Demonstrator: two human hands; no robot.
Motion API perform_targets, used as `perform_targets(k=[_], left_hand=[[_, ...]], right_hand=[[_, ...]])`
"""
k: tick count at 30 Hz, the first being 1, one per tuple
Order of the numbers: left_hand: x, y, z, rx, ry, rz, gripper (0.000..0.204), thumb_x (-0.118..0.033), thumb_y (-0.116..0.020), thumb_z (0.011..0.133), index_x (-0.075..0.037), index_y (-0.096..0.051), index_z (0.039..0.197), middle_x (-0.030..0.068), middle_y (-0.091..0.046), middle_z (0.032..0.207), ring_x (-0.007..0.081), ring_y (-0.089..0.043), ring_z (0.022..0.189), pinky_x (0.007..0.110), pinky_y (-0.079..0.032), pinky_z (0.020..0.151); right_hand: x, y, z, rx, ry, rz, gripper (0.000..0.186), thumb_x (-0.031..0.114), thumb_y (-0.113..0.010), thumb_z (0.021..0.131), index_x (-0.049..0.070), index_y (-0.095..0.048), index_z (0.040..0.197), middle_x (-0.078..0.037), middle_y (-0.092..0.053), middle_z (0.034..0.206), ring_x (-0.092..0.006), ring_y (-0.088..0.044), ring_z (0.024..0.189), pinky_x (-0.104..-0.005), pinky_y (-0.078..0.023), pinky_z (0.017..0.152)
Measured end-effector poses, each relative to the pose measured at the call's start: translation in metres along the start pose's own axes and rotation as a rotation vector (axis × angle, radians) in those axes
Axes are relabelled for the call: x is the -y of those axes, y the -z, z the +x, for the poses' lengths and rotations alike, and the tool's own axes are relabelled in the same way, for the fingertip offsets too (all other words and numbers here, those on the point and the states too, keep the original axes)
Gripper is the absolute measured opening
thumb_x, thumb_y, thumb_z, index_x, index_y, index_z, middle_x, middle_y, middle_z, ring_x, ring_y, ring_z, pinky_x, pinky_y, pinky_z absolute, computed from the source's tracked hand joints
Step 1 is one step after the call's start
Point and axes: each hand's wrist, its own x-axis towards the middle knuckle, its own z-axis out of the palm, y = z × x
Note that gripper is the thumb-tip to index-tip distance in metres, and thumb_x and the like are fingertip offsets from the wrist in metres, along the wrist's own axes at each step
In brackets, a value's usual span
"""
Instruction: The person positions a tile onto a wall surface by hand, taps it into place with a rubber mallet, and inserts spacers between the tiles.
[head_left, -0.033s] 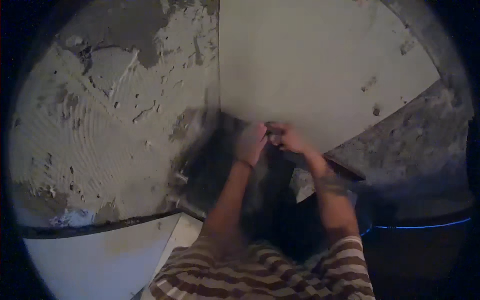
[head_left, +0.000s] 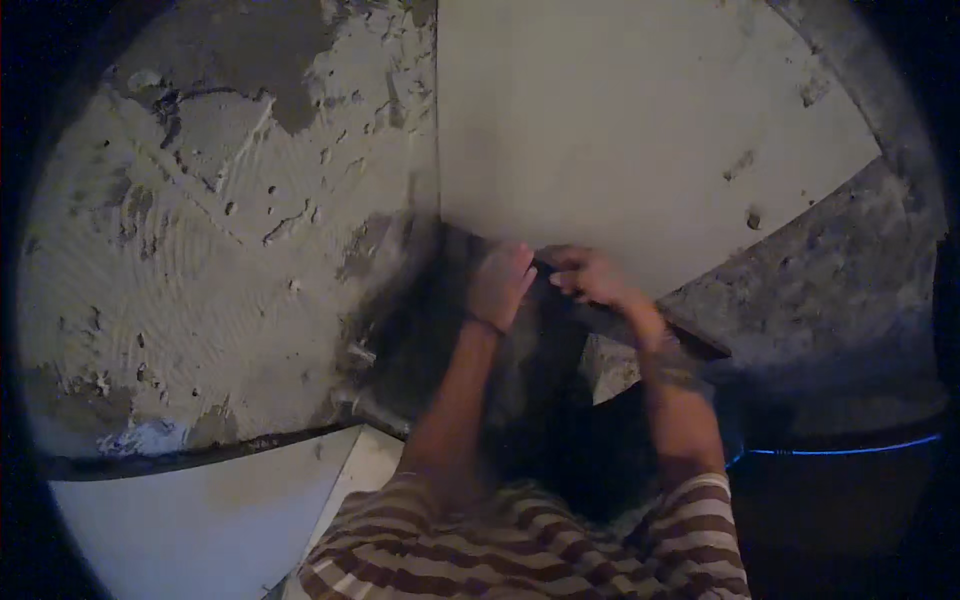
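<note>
While both hands meet at the lower corner of the large pale tile (head_left: 640, 130) in the middle of the frame, the left hand (head_left: 500, 285) curls closed on its edge and the right hand (head_left: 590, 275) pinches a small dark object I cannot identify. Combed grey mortar (head_left: 200, 250) fills the left. No container is visible.
</note>
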Motion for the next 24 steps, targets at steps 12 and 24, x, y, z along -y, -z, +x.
perform_targets(k=[12,24], left_hand=[[0.147,0.025,0.057,-0.143,0.348,0.871,0.045,-0.039,-0.043,0.086,-0.013,-0.044,0.122,0.0033,-0.049,0.122,0.0227,-0.052,0.099,0.042,-0.041,0.084],[0.121,-0.026,0.118,-0.174,0.424,1.223,0.048,-0.038,-0.040,0.089,-0.007,-0.044,0.125,0.0080,-0.048,0.126,0.0231,-0.051,0.109,0.039,-0.046,0.085]], right_hand=[[-0.066,0.086,-0.127,-0.659,-0.623,-0.332,0.058,0.045,-0.066,0.070,-0.001,-0.058,0.105,-0.022,-0.061,0.100,-0.0346,-0.058,0.092,-0.0396,-0.046,0.083],[-0.137,0.081,-0.151,-1.227,-0.264,0.024,0.043,0.039,-0.057,0.083,-0.004,-0.057,0.081,-0.012,-0.055,0.076,-0.0199,-0.049,0.073,-0.0327,-0.042,0.067]])
